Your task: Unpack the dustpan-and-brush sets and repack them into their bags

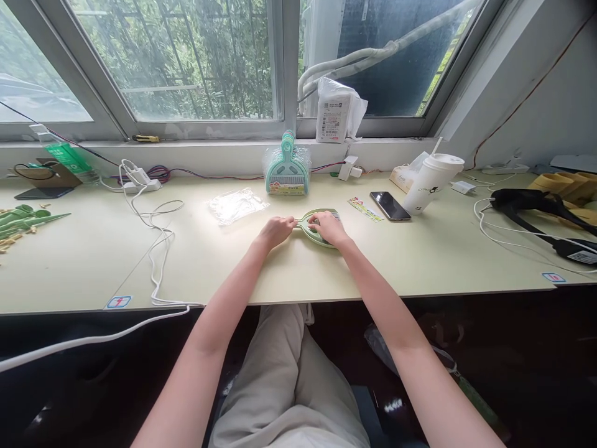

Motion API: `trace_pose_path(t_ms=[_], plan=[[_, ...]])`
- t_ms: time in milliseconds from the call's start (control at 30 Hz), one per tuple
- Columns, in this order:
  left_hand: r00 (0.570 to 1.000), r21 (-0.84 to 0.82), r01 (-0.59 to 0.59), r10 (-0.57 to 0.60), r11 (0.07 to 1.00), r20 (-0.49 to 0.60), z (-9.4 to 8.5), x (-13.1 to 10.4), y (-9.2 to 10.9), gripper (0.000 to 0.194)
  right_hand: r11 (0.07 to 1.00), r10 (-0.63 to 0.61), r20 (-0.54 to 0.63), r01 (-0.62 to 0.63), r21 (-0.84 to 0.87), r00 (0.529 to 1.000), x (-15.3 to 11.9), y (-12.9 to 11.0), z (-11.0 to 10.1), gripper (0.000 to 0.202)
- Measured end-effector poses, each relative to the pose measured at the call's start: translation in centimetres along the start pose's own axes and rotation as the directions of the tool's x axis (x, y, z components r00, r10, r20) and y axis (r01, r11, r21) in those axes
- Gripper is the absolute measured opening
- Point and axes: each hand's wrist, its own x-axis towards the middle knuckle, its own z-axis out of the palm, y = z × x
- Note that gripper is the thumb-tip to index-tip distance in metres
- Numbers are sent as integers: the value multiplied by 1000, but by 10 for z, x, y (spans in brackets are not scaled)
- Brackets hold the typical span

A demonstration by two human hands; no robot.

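A small light-green dustpan and brush set [311, 235] lies flat on the table in front of me, its handle pointing left. My left hand [278, 231] is closed around the handle end. Over the wide part rests my right hand [330, 228], its fingers curled onto the brush, whose pale bristles show at the right edge; the palm hides part of the set. Behind it stands a wrapped teal dustpan and brush set [288, 171] by the wall. A crumpled clear plastic wrapper [237, 206] and a printed label strip [365, 210] lie nearby.
To the right are a phone [390, 206], a white cup with straw [431, 185], a tissue pack [408, 177] and a black strap-like device [536, 214]. White cables [161, 249] cross the table at left, near green pieces [25, 218]. The table's front edge [326, 301] is close.
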Motion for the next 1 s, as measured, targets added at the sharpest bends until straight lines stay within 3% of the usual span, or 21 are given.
trace_pose_path(t_ms=[200, 533, 767, 1000], plan=[[1000, 2, -8, 8, 1000, 5, 3, 3, 2, 35, 997, 70, 14, -69, -35, 997, 3, 0, 1, 14], [990, -85, 37, -48, 996, -135, 8, -4, -6, 32, 995, -9, -21, 7, -103, 1000, -3, -3, -1, 13], [920, -180, 154, -207, 972, -332, -6, -4, -6, 34, 999, -36, -161, 34, -16, 986, -4, -12, 1, 17], [890, -169, 164, -219, 972, -400, -11, -4, -3, 30, 997, 32, -181, -18, 76, 983, -3, -13, -1, 15]])
